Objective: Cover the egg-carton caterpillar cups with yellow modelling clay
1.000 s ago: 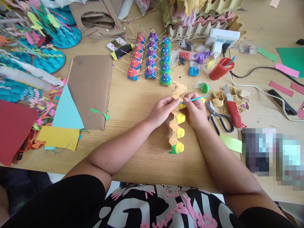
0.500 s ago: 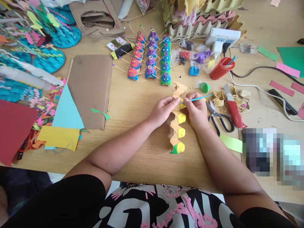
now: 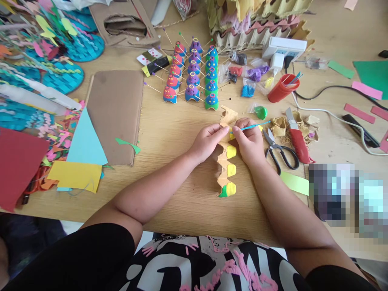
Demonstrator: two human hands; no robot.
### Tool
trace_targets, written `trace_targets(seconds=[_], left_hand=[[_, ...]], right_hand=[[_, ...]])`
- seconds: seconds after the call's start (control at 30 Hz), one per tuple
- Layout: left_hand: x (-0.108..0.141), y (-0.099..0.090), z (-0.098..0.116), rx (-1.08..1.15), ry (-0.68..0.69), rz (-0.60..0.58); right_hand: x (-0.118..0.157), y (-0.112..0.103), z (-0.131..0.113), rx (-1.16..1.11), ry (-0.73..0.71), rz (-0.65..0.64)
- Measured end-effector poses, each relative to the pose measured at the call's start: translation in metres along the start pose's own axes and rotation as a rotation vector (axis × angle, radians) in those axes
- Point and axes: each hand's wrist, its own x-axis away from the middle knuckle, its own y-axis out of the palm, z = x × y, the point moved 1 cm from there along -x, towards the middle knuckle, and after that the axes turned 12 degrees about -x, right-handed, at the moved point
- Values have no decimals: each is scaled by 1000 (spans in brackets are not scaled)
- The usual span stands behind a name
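Between my hands is a cut strip of egg carton (image 3: 223, 161), bare cardboard with yellow clay (image 3: 231, 169) on several of its cups and a patch of green clay (image 3: 223, 191) at the near end. My left hand (image 3: 209, 140) pinches the strip near its far part. In my right hand (image 3: 251, 141) is a thin blue modelling tool (image 3: 253, 126), held between thumb and fingers, its tip at the yellow clay on one cup. My fingers partly hide that cup. A lump of green clay (image 3: 260, 112) lies just beyond my right hand.
Finished painted-looking carton strips (image 3: 193, 79) with pins stand ahead. Right of my hand lie scissors (image 3: 280, 151), a red-handled knife (image 3: 298, 139) and carton scraps. A red cup (image 3: 283, 88) and a power strip (image 3: 284, 48) are farther back. Cardboard (image 3: 115, 117) lies left.
Very little differs. My right hand and the blue tool have shifted slightly left, while my left hand keeps its hold on the strip.
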Motion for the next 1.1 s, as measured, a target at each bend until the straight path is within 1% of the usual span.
trace_targets(seconds=[0.23, 0.33, 0.5, 0.77, 1.1], left_hand=[[0, 0, 0, -33, 36, -1], [0, 0, 0, -53, 47, 11], [-1, 0, 0, -52, 39, -4], [0, 0, -1, -67, 37, 5], [1, 0, 1, -80, 36, 0]], right_hand=[[-1, -3, 7, -64, 13, -3], [-1, -5, 9, -123, 33, 15], [-2, -7, 13, -221, 75, 44], [-2, -7, 14, -121, 74, 41], [-2, -5, 10, -78, 84, 33]])
